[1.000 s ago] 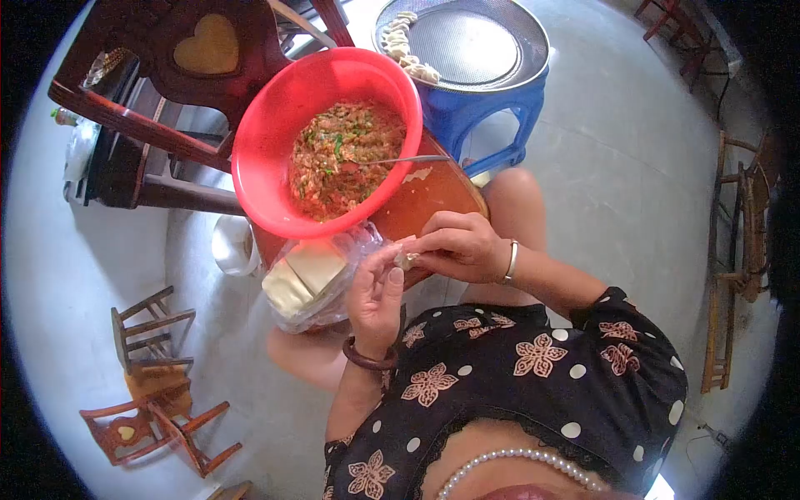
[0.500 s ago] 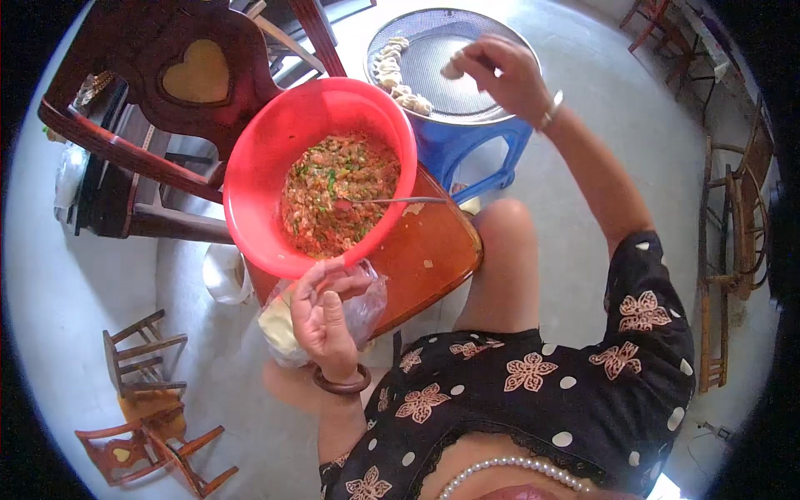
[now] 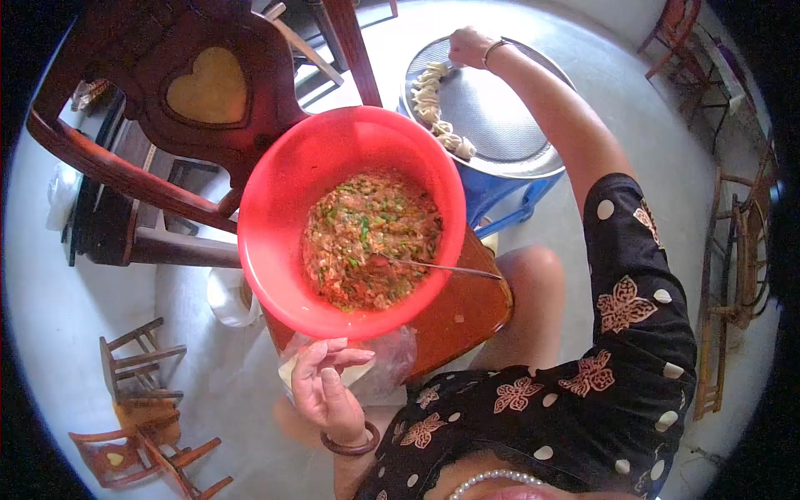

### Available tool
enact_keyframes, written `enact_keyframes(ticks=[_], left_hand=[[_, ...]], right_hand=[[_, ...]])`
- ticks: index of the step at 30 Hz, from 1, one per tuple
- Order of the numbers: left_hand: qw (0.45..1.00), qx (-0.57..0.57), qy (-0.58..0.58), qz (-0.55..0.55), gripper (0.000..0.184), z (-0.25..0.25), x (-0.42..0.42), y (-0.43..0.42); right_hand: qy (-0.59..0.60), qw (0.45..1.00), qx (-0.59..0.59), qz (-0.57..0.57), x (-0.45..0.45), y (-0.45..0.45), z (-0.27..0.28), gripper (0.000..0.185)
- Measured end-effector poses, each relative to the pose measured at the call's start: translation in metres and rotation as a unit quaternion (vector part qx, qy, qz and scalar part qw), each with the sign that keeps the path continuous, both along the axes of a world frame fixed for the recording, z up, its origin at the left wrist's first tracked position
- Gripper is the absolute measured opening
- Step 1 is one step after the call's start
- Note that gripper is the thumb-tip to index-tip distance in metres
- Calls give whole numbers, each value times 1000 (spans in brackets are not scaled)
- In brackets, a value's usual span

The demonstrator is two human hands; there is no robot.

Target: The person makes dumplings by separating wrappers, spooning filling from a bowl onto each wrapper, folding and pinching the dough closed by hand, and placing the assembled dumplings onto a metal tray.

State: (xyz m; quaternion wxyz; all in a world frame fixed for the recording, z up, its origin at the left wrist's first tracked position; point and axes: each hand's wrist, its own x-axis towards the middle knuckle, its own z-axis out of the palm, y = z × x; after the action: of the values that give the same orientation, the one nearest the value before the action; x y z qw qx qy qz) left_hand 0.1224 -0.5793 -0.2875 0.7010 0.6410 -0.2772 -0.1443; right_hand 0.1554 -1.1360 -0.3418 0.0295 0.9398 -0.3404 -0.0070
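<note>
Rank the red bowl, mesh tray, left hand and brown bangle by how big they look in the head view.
Largest to smallest, as they look:
1. Red bowl
2. Mesh tray
3. Left hand
4. Brown bangle

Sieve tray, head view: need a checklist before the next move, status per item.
1. Right-hand grip at the tray: ok, at the far rim, by the end of the dumpling row.
2. Right-hand grip released: cannot tell, fingertips too small and partly hidden.
3. Dumplings inside the rim: ok, lined along the left side of the sieve tray.
4. Left-hand grip free: ok, fingers loosely curled, nothing visible in it.
5. Plastic bag unobstructed: not ok, left hand partly in front.
6. Spoon in bowl: ok, handle over the rim.
</note>
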Motion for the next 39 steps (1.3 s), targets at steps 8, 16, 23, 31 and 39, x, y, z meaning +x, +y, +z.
enact_keyframes(ticks=[8,16,23,31,39], left_hand=[[999,-3,41,1,28,18,0,-6],[998,-11,54,-1,22,19,8,7],[992,48,10,114,25,10,24,47],[964,102,72,234,22,-23,39,74],[969,91,24,231,22,-37,32,82]], right_hand=[[7,997,55,55,15,-13,-12,27],[-141,963,169,158,-9,-75,-66,20],[-340,889,295,78,-43,50,19,18],[-280,853,110,427,-90,257,63,15],[-224,782,158,560,-53,397,10,36]])
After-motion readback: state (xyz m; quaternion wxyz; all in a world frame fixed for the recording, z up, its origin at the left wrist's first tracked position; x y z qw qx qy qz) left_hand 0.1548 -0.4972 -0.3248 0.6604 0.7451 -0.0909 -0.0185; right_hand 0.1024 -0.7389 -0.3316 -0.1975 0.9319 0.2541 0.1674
